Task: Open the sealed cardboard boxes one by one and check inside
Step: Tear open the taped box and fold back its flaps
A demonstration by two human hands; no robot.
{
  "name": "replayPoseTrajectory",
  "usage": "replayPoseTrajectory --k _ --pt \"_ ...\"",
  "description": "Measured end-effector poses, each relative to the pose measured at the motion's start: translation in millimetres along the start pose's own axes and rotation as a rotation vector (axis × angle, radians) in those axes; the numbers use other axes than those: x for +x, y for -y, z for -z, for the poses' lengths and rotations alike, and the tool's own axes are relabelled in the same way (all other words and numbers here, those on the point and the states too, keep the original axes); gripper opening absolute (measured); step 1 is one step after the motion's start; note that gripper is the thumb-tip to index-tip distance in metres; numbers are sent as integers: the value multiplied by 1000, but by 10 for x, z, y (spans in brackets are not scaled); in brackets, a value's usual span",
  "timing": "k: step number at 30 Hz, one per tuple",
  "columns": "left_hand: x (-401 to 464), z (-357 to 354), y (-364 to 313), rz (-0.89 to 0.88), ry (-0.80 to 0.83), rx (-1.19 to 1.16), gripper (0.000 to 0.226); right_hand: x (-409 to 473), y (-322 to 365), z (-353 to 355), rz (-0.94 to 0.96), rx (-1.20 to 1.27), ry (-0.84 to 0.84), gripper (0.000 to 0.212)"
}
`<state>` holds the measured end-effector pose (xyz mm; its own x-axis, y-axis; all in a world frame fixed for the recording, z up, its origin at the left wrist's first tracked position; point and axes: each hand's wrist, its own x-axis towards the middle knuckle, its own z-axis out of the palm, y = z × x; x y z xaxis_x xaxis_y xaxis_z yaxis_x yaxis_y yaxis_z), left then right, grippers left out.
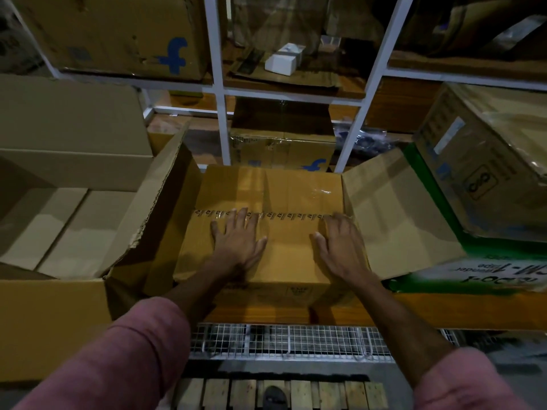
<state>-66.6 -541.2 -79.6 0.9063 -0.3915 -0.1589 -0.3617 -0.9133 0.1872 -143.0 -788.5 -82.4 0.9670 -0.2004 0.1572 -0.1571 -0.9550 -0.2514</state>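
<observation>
Both hands, left and right, press flat, apparently ungripping, on the taped box.

Single head view, wide-angle, looks forward and down from close above a taped box on a shelf, racking behind.

Tape print too small to read, open box cut off left — upper shelves dim

dim warehouse light, glare on box tape beyond the hands, deep shadows in shelves, wide-angle bending at edges, soft blur
</observation>
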Motion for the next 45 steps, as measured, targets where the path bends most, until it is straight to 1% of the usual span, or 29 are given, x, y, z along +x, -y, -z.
replayPoseTrajectory --k 2,4,7,9,10,11,13,14,15,16,17,18,20,21,22,23,24,26,28,30,34,38,39,41,43,45 --pt "114 90 -44 -26 17 14 75 229 118 19 65 0 85 69" --pt "207 171 -64 -45 38 14 75 458 210 54 114 -70 174 77" --pt "279 255 -59 -54 65 -27 75 725 295 138 89 -133 344 68" --pt "266 325 -48 -59 60 -23 74 803 337 260 46 -88 420 65" --pt "245 379 -49 -66 23 2 73 809 350 338 44 -57 400 64" --pt "210 453 -63 -73 -49 50 69 799 365 427 63 -37 335 61" --pt "125 660 -139 -93 -259 149 60 751 402 640 122 -3 175 49" --pt "72 789 -201 -108 -359 156 55 722 429 759 141 32 112 43" --pt "18 922 -267 -111 -405 135 49 683 471 897 143 77 68 38" --pt "-39 1063 -333 -90 -380 93 44 642 513 1034 129 124 54 34" --pt "-82 1199 -389 -52 -280 59 40 595 555 1169 102 170 82 30" --pt "-123 1325 -428 -25 -124 41 38 540 594 1291 66 211 171 26" --pt "-263 1534 -481 -1 269 -60 33 385 670 1479 -41 312 496 16" --pt "-339 1587 -501 1 445 -136 31 288 710 1530 -105 376 657 14" --pt "-407 1591 -516 -11 566 -192 29 198 741 1535 -151 421 769 17" --pt "-467 1538 -521 -36 627 -214 30 117 768 1499 -170 423 825 21" --pt "-526 1450 -528 -68 636 -208 31 46 783 1424 -166 382 840 26" --pt "-618 1211 -522 -161 552 -122 35 -104 820 1223 -114 258 829 36" --pt "-719 927 -483 -244 408 -47 38 -262 835 972 -39 166 789 44" --pt "-825 646 -421 -250 329 -85 37 -458 810 709 7 111 734 47" --pt "-1009 202 -324 -253 195 -73 33 -824 684 222 22 78 599 39" --pt "-1099 105 -351 -342 45 -119 29 -960 632 41 101 -152 421 38" --pt "-1098 106 -380 -373 26 -125 30 -956 629 30 106 -168 411 37" --pt "-1078 115 -474 -404 27 -163 33 -931 615 39 100 -135 447 34" --pt "-1034 104 -584 -398 95 -223 40 -876 578 54 64 -69 507 29" --pt "-968 61 -655 -347 192 -279 45 -812 573 77 8 10 536 28"
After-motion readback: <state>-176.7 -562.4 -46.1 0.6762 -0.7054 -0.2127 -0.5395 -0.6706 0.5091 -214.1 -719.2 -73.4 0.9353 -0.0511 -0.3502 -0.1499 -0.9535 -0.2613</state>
